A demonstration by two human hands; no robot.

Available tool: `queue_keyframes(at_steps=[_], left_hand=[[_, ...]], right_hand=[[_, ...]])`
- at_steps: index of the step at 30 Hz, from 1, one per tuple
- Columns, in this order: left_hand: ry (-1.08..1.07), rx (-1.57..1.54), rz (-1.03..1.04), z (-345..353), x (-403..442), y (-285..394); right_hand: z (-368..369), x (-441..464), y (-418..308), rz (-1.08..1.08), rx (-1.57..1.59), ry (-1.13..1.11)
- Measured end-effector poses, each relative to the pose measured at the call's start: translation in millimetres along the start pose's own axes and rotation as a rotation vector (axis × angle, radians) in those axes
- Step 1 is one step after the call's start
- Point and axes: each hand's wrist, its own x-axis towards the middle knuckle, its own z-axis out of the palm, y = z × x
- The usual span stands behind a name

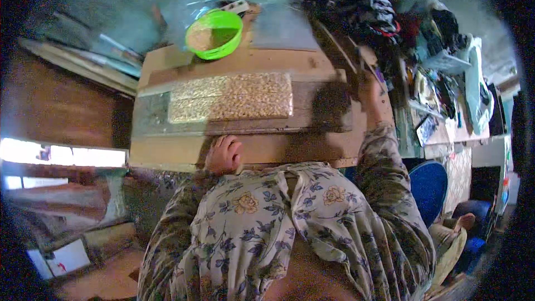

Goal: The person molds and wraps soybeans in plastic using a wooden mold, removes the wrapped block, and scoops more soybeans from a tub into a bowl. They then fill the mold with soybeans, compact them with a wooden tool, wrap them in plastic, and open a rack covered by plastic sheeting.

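My left hand (224, 155) rests near the front edge of the wooden table (267, 147), its fingers curled; whether they hold anything is hidden. Out at the table's right side is my right hand (372, 92), blurred, beside a long thin item (380, 74); its grip is too unclear to make out. Between the hands, a flat rectangular slab of small pale pieces (231, 97), shiny on top, lies on a grey board (153, 112). Behind it stands a bright green bowl (231, 47) partly filled with pale pieces.
A white power strip (235, 6) lies behind the bowl. Dark cloth and bags (370, 14) pile up at the back right. Assorted items cover a side table (451, 134) at right, with a blue round seat (428, 189) below. Another person's foot (464, 222) shows at lower right.
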Motion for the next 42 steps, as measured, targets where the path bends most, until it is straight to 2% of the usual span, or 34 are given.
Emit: queue_keyframes(at_steps=[2, 3, 4, 6, 8, 10, 11, 13, 14, 15, 16, 18, 19, 20, 21, 22, 23, 24, 26, 27, 29, 31, 32, 34, 37, 42], left_hand=[[0.011, 0.033, 0.011, 1, -4, -9], [0.008, 0.028, -0.007, -1, -2, -5], [0.007, 0.022, -0.022, -2, -2, -3], [0.040, 0.042, -0.007, 0, -4, -4], [0.088, 0.025, 0.008, -1, -5, -3], [0.120, -0.006, -0.012, 7, -15, -17], [0.163, -0.073, 0.030, 4, -17, -17], [0.236, -0.105, 0.131, -2, -25, -25], [0.232, -0.109, 0.144, -4, -35, -36], [0.327, -0.104, 0.160, -7, -45, -52], [0.419, -0.106, 0.180, -15, -50, -60], [0.571, -0.189, -0.070, -43, -59, -80], [0.713, 0.048, 0.075, -67, -57, -109], [0.753, 0.082, -0.030, -77, -59, -134], [0.782, 0.100, -0.120, -85, -58, -158], [0.820, 0.122, -0.053, -103, -54, -174], [0.800, -0.015, -0.155, -110, -49, -189], [0.723, 0.106, -0.062, -114, -49, -232], [0.683, -0.016, -0.035, -136, -33, -215], [0.701, -0.047, 0.153, -143, -23, -208], [0.739, -0.078, 0.432, -142, -8, -158], [0.702, -0.126, 0.593, -120, -7, -138], [0.619, -0.216, 0.654, -103, -5, -125], [0.409, -0.412, 0.761, -66, -9, -84], [0.112, -0.620, 0.969, -27, -23, -4], [-0.301, -0.803, 1.252, 3, -81, 97]], right_hand=[[12, 52, 47, 0.656, 1.351, -0.107], [12, 52, 39, 0.652, 1.353, -0.119], [7, 47, 27, 0.412, 1.105, -0.121], [4, 26, 4, 0.171, 0.858, -0.119], [8, -11, -17, -0.322, 0.217, 0.324], [20, -53, -39, -0.344, 0.309, 0.245], [17, -79, -52, -0.169, 0.628, 0.107], [-1, -124, -88, 0.024, 0.939, -0.028], [-19, -148, -110, 0.053, 0.724, -0.106], [-30, -167, -121, 0.089, 0.507, -0.174], [-28, -183, -114, 0.108, 0.502, -0.149], [-12, -216, -91, -0.181, 0.246, 0.001], [-7, -231, -85, -0.040, 0.311, -0.042], [-13, -248, -91, 0.009, 0.295, 0.001], [-21, -268, -103, 0.014, 0.264, 0.034], [-29, -291, -114, 0.031, 0.221, 0.072], [-34, -310, -124, 0.095, 0.061, 0.029], [-26, -340, -124, 0.133, 0.216, 0.096], [-30, -397, -153, 0.167, 0.011, 0.073], [-32, -421, -164, 0.481, 0.032, -0.167], [-34, -490, -191, 0.611, 0.058, -0.211], [-20, -559, -198, 0.913, 0.087, -0.356], [-4, -608, -200, 1.013, 0.101, -0.291], [29, -710, -209, 1.350, 0.175, -0.264], [60, -854, -257, 1.765, 0.290, -0.130], [96, -1040, -371, 2.220, 0.284, 0.255]])
